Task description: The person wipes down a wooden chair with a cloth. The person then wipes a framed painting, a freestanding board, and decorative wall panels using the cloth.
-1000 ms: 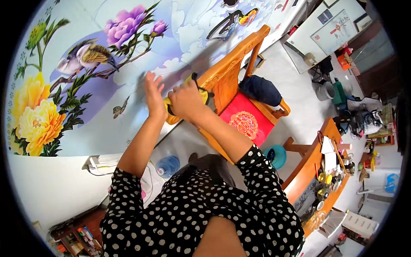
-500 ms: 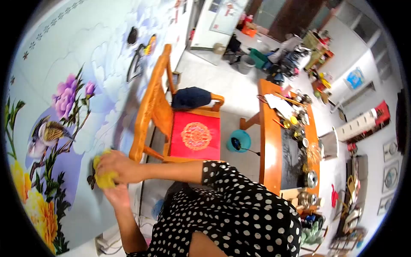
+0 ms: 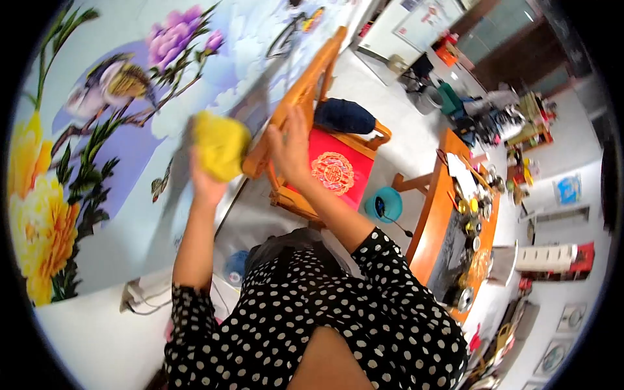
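My left hand [image 3: 207, 187] is closed on a crumpled yellow cloth [image 3: 223, 147], held up close to the flower-painted wall [image 3: 140, 227]. Most of that hand's fingers are hidden behind the cloth. To the right, my right hand [image 3: 290, 148] lies against the back of a wooden armchair [image 3: 311, 71], its fingers stretched out along the wood. The chair has a red seat cushion [image 3: 333, 170] with a round gold pattern. A dark blue folded cloth [image 3: 344, 117] lies by its far armrest.
A teal bucket [image 3: 383, 205] stands on the floor between the chair and a wooden table [image 3: 426, 244] crowded with pots and jars. Below the wall, a socket [image 3: 132, 296] has cables plugged in. A blue round object [image 3: 236, 266] sits near my feet.
My right hand has let go of the yellow cloth and moved right onto the chair back. The cloth is now in my left hand, higher up. The view has shifted.
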Demonstrator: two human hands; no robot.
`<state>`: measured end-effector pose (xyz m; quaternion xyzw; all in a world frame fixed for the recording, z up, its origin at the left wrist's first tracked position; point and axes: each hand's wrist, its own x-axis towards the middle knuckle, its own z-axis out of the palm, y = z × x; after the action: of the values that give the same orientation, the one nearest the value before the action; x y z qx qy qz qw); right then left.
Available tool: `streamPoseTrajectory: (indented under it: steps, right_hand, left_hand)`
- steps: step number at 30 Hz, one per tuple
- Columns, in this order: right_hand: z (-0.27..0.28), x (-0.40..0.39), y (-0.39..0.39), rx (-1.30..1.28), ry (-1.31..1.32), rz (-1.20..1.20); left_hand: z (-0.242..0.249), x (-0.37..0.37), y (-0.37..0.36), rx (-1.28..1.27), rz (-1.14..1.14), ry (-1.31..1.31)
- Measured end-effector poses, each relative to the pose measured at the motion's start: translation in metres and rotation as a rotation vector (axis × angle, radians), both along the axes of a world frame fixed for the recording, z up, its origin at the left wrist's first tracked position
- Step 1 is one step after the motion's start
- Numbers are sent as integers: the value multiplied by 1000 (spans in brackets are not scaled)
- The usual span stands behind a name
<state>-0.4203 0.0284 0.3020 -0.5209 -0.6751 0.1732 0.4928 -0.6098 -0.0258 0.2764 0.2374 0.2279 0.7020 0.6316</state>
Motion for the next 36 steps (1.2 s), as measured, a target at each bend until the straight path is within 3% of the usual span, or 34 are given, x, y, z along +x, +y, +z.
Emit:
streamPoseTrajectory:
  steps: [1, 2, 4, 5, 8, 10, 11, 14, 15, 18, 19, 21, 22, 25, 26, 28, 31, 33, 36]
  right_hand:
    - [-15, 6, 8, -41, 25, 30]
    - [-28, 10, 15, -86, 47, 55]
    - [-38, 13, 23, -159, 121, 59]
    - [-41, 16, 31, -156, 176, 121]
    - [-53, 13, 59, -71, 135, 6]
    - [-32, 11, 78, -178, 388, 136]
    - [-37, 12, 94, -199, 331, 74]
    - [-53, 18, 138, -263, 255, -4]
    - [-58, 21, 152, -286, 245, -11]
    - [-44, 3, 148, -237, 133, -189]
    - [-43, 2, 147, -230, 110, -189]
    - [-29, 9, 145, -334, 49, -99]
    - [-35, 3, 141, -233, 40, -179]
    - [-30, 2, 135, -267, 89, -156]
    - [-27, 1, 132, -291, 114, -155]
    - [-26, 2, 129, -303, 134, -132]
    - [-28, 3, 128, -328, 177, -130]
    - [-27, 1, 127, -310, 181, -122]
    - [-31, 2, 128, -282, 167, -114]
  left_hand:
    - [-10, 14, 18, -24, -101, 29]
    - [-30, 29, 33, -243, -133, 122]
    - [-14, 38, 63, -318, -415, 172]
    - [-6, 42, 76, -338, -452, 278]
    - [-49, 55, 111, -50, -366, 360]
    - [-36, 62, 101, -70, -445, 35]
    - [-28, 56, 86, -3, -424, 141]
    - [-52, 44, 47, -270, -266, 265]
    - [-64, 44, 36, -263, -221, 185]
    - [-87, 34, 13, -143, -56, 604]
    - [-139, 41, 17, -103, 108, 815]
    - [-196, 53, 9, -263, 25, 677]
    - [-220, 60, 6, -337, -21, 608]
    - [-308, 81, 13, -308, 13, 571]
    - [-324, 82, 20, -419, -69, 478]
    - [-330, 85, 35, -634, -205, 273]
    - [-314, 85, 35, -464, -169, 289]
    - [-238, 68, 38, -350, -188, 610]
    - [-219, 56, 46, -150, -169, 594]
